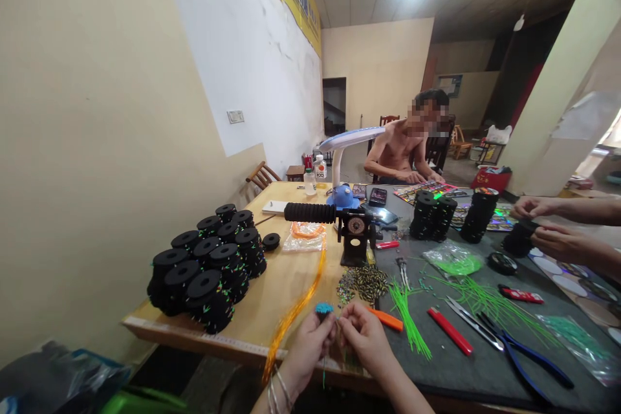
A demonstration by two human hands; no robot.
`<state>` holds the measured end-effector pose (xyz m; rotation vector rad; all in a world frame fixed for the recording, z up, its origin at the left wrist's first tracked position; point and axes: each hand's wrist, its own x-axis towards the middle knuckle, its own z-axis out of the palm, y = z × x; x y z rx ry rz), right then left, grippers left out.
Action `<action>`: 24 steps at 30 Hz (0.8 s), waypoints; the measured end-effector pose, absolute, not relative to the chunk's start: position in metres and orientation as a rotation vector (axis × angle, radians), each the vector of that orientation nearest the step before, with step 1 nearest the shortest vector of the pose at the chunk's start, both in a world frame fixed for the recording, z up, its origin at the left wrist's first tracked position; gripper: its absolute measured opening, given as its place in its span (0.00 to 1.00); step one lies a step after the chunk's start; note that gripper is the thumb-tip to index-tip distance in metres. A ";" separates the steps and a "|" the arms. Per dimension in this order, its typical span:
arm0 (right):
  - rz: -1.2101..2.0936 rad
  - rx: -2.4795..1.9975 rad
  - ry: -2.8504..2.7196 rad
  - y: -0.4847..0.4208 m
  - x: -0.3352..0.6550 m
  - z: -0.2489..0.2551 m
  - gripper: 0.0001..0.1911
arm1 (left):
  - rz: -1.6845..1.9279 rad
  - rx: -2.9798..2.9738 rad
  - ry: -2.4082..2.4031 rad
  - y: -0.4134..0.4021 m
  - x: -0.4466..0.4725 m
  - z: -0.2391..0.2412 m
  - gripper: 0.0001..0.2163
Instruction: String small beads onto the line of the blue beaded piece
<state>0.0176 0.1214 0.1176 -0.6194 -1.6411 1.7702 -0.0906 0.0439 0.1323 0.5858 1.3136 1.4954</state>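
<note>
At the near edge of the table my left hand [310,344] is closed in a pinch around a small black spool with a blue top [323,309]. My right hand [365,334] is closed just to its right, fingertips pinching something thin that I cannot make out, close to the spool. An orange bundle of strands [297,310] runs along the wood beside my left hand. A heap of small dark beads [363,283] lies just beyond my hands. An orange lighter [387,319] rests right of my right hand.
Stacked black spools [206,263] fill the left of the wooden table [276,284]. A winding tool with a foam handle [334,218] and a desk lamp [342,165] stand mid-table. Green strands [411,320], scissors [473,323], blue pliers [526,359] and a red lighter [449,331] lie on the dark mat. One person sits at the far end; another person's hands [553,226] work at right.
</note>
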 end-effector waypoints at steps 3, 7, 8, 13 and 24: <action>1.741 -0.629 -1.659 0.122 0.018 0.115 0.21 | 1.512 0.575 1.274 0.042 -0.093 0.134 0.26; 1.730 -0.641 -1.652 0.121 0.019 0.118 0.21 | 1.466 0.573 1.249 0.041 -0.094 0.138 0.24; 1.729 -0.643 -1.656 0.121 0.019 0.119 0.21 | 1.454 0.566 1.253 0.042 -0.094 0.139 0.24; 1.705 -0.617 -1.660 0.122 0.020 0.120 0.22 | 1.561 0.535 1.259 0.043 -0.087 0.145 0.26; 1.686 -0.593 -1.695 0.121 0.020 0.117 0.22 | 1.550 0.501 1.240 0.042 -0.090 0.144 0.27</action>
